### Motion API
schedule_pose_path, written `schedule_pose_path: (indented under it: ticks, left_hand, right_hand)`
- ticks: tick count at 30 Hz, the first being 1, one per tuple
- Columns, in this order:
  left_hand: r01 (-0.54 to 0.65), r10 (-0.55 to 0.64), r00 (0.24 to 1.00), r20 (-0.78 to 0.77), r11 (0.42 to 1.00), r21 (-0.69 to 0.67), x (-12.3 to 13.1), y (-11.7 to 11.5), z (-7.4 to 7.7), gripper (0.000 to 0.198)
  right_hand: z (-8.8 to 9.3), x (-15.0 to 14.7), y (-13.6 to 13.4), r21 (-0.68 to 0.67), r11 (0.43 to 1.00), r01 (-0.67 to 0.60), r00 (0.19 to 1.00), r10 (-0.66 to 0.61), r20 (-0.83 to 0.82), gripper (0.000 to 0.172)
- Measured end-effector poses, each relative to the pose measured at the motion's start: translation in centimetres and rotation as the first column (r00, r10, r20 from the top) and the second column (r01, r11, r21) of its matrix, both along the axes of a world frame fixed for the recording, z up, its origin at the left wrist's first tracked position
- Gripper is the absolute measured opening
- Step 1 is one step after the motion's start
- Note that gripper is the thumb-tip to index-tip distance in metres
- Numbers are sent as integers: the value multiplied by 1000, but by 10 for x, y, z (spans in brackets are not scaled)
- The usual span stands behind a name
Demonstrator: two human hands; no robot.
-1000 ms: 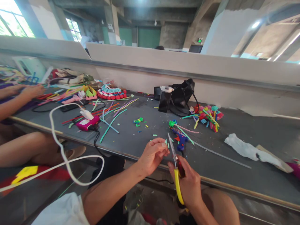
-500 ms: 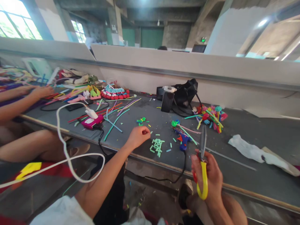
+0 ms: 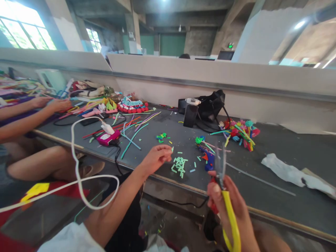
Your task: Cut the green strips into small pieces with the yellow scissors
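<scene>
Yellow-handled scissors (image 3: 228, 210) are clamped in the right hand (image 3: 240, 213); the left hand (image 3: 156, 158), fingers together, is held beside seemingly light, pinchable green offcuts (image 3: 179, 164).

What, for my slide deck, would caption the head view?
Right hand holds yellow-handled metal scissors; left hand near short green cut pieces.

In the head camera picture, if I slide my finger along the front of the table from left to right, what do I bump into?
Another person's hand → pink glue gun → left hand → green cut bits → scissors gripped in the right hand → white cloth.
</scene>
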State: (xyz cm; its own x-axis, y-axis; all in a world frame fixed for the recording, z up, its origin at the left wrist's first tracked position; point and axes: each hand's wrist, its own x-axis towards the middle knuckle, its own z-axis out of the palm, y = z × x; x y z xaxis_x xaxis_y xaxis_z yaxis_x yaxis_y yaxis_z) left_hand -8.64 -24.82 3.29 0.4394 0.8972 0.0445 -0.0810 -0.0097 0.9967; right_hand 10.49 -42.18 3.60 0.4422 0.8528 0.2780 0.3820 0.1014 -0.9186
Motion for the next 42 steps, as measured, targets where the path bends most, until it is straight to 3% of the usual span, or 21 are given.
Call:
schedule_pose_path:
  ticks: [1, 2, 4, 6, 8, 12, 21, 33, 42]
  left_hand:
    - [26, -25, 998, 49, 1000, -12, 5, -6, 1, 28]
    - [74, -70, 990, 125, 997, -28, 10, -13, 3, 32]
    - [303, -222, 864, 451, 946, -114, 19, -24, 4, 34]
    - [420, -248, 756, 606, 893, -158, 25, -33, 4, 29]
    - [464, -230, 716, 660, 862, -203, 28, -39, 3, 24]
    - [466, -176, 707, 685, 845, -263, 31, -42, 0, 21]
    - [412, -146, 742, 655, 870, -272, 35, -43, -2, 23]
    - [385, -114, 768, 631, 869, -311, 39, -45, -5, 21]
    - [393, -86, 737, 671, 861, -322, 43, -50, -10, 18]
  right_hand:
    - [-4, -9, 1, -30, 996, -87, 996, 88, 35, 46]
    - [-8, -18, 2, 6, 995, -99, 992, 98, 76, 42]
    - [-19, -30, 5, 43, 992, -117, 977, 108, 182, 36]
    - [-29, -36, 7, 55, 989, -136, 955, 116, 274, 32]
    - [-37, -37, 8, 47, 990, -129, 930, 105, 352, 30]
    - [-46, -34, 9, 69, 992, -106, 888, 63, 456, 28]
    - [-57, -28, 9, 117, 991, -61, 843, -12, 538, 34]
    - [-60, -24, 12, 133, 991, 36, 779, -111, 617, 44]
    - [-57, -24, 13, 187, 980, 59, 704, -174, 689, 47]
